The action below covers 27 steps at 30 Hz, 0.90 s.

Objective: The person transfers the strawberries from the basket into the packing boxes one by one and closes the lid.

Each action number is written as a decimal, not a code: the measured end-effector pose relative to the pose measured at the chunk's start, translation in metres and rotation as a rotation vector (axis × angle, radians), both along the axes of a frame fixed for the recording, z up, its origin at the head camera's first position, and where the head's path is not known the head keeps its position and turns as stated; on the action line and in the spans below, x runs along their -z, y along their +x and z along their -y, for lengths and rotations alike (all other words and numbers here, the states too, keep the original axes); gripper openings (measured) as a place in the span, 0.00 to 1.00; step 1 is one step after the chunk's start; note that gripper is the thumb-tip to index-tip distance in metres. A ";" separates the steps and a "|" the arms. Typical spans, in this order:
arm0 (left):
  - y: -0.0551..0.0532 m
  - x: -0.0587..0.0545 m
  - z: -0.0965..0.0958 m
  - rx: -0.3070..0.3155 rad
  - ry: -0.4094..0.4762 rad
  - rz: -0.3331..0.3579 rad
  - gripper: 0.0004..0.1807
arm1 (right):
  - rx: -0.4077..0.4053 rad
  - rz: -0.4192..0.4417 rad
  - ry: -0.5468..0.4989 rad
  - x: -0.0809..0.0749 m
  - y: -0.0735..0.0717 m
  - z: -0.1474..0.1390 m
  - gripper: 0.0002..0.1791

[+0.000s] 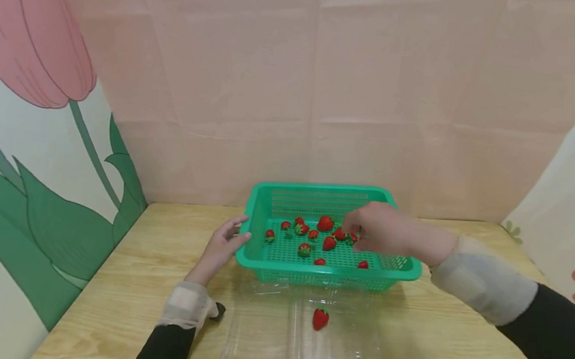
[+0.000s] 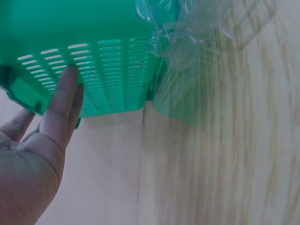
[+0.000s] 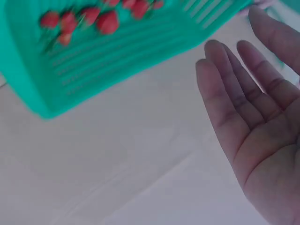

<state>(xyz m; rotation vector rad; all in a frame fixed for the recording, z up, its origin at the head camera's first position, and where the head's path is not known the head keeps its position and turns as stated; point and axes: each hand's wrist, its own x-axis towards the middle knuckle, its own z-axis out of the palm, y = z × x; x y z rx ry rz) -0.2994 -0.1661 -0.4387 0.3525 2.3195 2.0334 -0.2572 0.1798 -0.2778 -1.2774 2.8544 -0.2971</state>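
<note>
Green basket [image 1: 329, 274] near counter [image 1: 118, 303] back edge, roughly mid-length, long side parallel to that edge. Strawberries [image 1: 326, 223] scattered over its floor, a dozen or so, red with green tops, mostly toward the middle and right. Left hand [image 1: 218, 249] at basket's left end, thumb by the rim; fingers [image 2: 58, 108] extended, touching the slotted end wall, not curled round it. Right hand [image 1: 382, 225] reaches in from the right over the basket's right half, tips down close to strawberries; right wrist view has its fingers loosely straight and spread a bit, nothing held. Clear box [image 1: 262, 334] lies opened flat between basket and counter's front edge, two halves side by side, just in front of basket; can't tell if they touch. One strawberry [image 1: 320, 320] in box's right half, toward the back, tip facing front. Black sleeves [image 1: 163, 351], pale wraps [image 1: 185, 304] on both wrists. Pink backdrop [image 1: 305, 85] behind counter's back edge, tulip panel [image 1: 29, 30] along left edge.
</note>
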 end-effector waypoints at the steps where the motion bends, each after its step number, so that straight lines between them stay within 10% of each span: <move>1: 0.001 -0.002 0.000 0.003 -0.005 0.006 0.29 | 0.029 0.006 0.000 -0.002 -0.007 -0.002 0.12; 12: 0.022 -0.025 -0.005 0.019 -0.035 -0.005 0.28 | 0.157 0.039 0.114 0.021 -0.072 -0.017 0.15; 27: 0.021 -0.023 -0.002 0.021 -0.040 0.003 0.29 | 0.338 0.129 0.261 0.053 -0.113 -0.016 0.16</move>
